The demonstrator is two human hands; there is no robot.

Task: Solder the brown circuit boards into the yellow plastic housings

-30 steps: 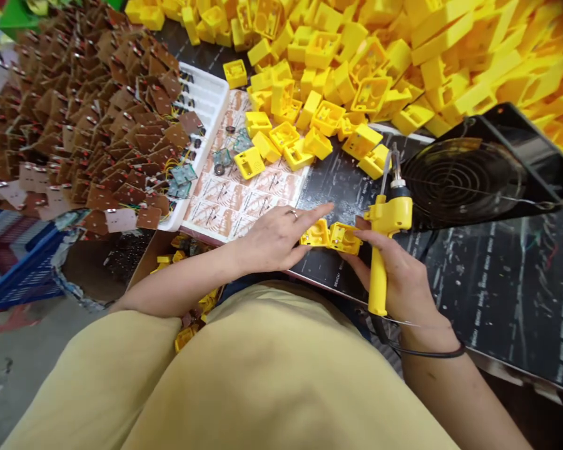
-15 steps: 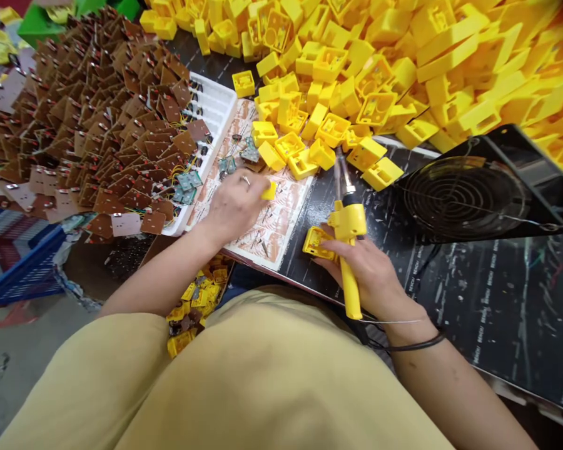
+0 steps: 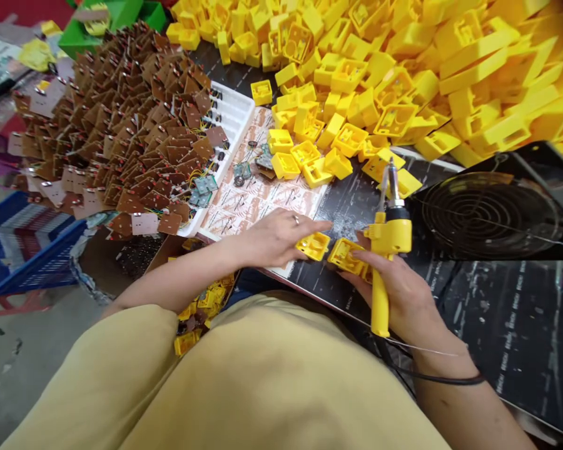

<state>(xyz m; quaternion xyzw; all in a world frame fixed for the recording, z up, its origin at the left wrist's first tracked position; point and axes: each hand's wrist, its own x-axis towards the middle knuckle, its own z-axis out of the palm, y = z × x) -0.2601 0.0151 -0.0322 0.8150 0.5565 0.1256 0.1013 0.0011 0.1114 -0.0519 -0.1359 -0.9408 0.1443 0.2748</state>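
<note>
My left hand (image 3: 276,239) grips a small yellow plastic case (image 3: 313,246), its open side facing up, with thumb and fingers at its edges. Just right of it, my right hand (image 3: 406,284) holds a second yellow case (image 3: 345,255) between thumb and fingertips. The same hand also carries a yellow soldering gun (image 3: 390,236), its metal tip pointing away from me and its handle hanging down by the palm. A thin solder wire and a black cable run from the handle. The two cases are close together, with a narrow gap between them.
Loose yellow cases (image 3: 338,75) are heaped along the back. A white tray (image 3: 237,119) carries a big pile of brown circuit boards (image 3: 122,125) at left. Small green boards (image 3: 243,171) lie on the patterned sheet. A black fan (image 3: 492,209) stands at right; a blue basket (image 3: 37,262) sits lower left.
My left hand has come right and nearer from beside the green boards, bringing a yellow case up to the one in my right hand. The view has shifted slightly.
</note>
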